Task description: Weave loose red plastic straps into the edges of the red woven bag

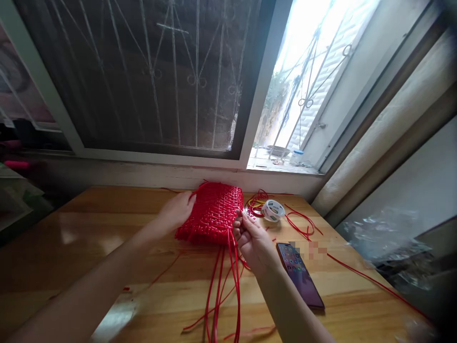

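Observation:
A red woven basket of glossy plastic cord lies on the wooden table, with several long loose strands trailing from its lower right corner towards me. My left hand grips its left side; the fingertips are partly hidden against the weave. At the right edge, my right hand is closed in a pinch, thumb against forefinger, close to the weave. Whatever sits between those fingers is too small to make out.
Beyond my right hand stands a white roll of tape beside coiled red and yellow cords. A smartphone lies on the table by my right forearm. Another red cord runs off the right edge, near clear plastic bags. A barred window rises behind.

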`<action>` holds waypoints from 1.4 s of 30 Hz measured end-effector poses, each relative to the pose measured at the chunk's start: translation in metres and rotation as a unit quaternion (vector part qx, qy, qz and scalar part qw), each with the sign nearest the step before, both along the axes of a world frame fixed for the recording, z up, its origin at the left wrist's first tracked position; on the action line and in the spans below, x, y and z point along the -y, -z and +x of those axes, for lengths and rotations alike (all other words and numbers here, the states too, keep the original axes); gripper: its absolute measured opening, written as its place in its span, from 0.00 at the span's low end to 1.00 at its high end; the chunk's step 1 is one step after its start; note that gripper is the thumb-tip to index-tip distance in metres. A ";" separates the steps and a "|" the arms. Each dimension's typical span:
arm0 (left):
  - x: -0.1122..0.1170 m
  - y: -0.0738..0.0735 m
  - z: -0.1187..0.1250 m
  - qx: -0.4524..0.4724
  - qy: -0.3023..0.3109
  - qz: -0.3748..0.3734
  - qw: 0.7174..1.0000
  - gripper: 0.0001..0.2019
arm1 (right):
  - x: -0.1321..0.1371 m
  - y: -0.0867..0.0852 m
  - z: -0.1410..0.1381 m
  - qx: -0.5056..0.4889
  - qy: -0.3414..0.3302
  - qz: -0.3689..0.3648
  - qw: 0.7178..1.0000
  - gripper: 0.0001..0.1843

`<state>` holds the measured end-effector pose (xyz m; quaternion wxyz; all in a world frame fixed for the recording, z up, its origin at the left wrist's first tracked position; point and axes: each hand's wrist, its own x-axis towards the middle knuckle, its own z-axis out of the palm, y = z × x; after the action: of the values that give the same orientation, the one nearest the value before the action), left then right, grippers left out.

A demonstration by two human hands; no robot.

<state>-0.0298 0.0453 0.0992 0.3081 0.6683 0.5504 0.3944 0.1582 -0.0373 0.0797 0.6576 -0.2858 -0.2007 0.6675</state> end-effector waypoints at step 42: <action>-0.002 0.007 0.047 0.382 0.109 -0.172 0.901 0.10 | 0.046 0.045 -0.033 0.089 -0.404 0.022 0.910 0.15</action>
<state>0.0169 0.0473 0.0926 0.6461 0.4588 0.3728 0.4828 0.1256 -0.0832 0.0343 0.3173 -0.2238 -0.3714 0.8434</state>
